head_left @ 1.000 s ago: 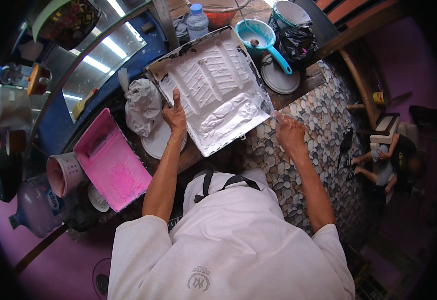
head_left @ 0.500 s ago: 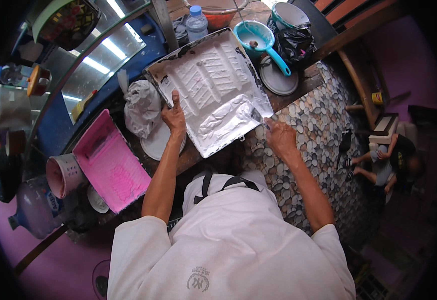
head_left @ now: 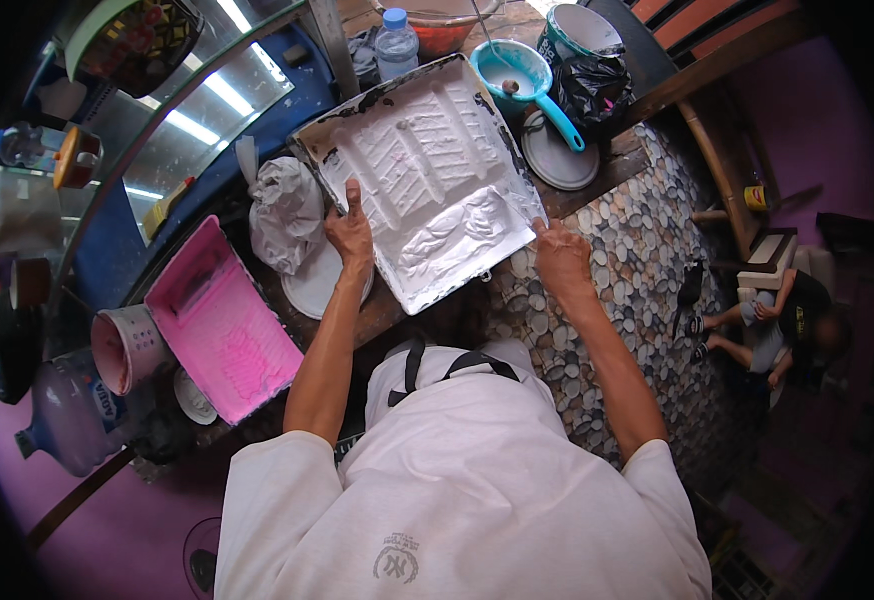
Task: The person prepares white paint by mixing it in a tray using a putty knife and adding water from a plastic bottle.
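A paint roller tray [head_left: 397, 130] with a ribbed slope is coated in white paint, with a thick, wrinkled layer at its near end. My left hand [head_left: 350, 235] grips the tray's left rim, thumb over the edge and fingers partly hidden beneath. At the near right rim is my right hand [head_left: 563, 258], closed around a small putty knife. The knife's blade is hardly visible now, hidden by the hand and rim; it showed clearly a moment ago.
A pink-coated tray [head_left: 257, 350] lies left beside a stained bucket [head_left: 129, 350]. A white plastic bag [head_left: 287, 205] rests on a round lid [head_left: 329, 285]. Behind are a bottle [head_left: 397, 48], a turquoise dipper [head_left: 527, 75] and a paint bucket [head_left: 582, 32]. A person [head_left: 792, 310] sits far right.
My right hand has brought the putty knife from the white paint inside the tray to its right rim. The left hand keeps its grip, and the tray has barely shifted.
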Demonstrator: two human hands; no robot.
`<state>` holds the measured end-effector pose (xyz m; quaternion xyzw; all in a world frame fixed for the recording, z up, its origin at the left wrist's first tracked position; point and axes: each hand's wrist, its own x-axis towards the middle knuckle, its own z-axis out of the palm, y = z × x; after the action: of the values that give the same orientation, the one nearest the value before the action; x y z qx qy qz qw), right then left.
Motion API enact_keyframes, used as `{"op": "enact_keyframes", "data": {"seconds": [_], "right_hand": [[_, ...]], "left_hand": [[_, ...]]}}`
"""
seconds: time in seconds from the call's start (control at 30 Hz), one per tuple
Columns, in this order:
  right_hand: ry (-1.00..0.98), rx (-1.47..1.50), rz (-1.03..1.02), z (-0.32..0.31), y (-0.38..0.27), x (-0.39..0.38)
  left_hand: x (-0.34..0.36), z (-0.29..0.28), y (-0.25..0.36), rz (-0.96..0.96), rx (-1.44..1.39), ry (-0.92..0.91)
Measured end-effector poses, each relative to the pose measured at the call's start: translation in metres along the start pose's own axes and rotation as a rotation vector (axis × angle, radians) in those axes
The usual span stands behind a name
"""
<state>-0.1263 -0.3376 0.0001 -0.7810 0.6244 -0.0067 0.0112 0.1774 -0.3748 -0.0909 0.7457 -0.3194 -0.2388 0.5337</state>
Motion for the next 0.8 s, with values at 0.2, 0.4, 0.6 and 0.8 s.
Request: {"op": "enact_keyframes", "data": {"seconds": [0.2,0.4,0.6,0.8], "right_hand": [[0.028,-0.12,-0.168,0.0,-0.036,-0.011],[0.074,-0.022,-0.24,-0.029,-0.041,-0.009],[0.0,-0.058,-0.171,-0.009,-0.065,-0.019],[0.101,0.043,-0.302,-0.028,-0.077,-0.02]], "left_hand": [[-0.003,0.0,-0.001,0.02,-0.071,0.012],[0.002,0.0,-0.013,0.006,-0.039,0.03],[0.001,-0.001,-0.006,-0.049,0.029,-0.019],[0.0,-0.006,-0.001,-0.07,0.063,-0.028]]}}
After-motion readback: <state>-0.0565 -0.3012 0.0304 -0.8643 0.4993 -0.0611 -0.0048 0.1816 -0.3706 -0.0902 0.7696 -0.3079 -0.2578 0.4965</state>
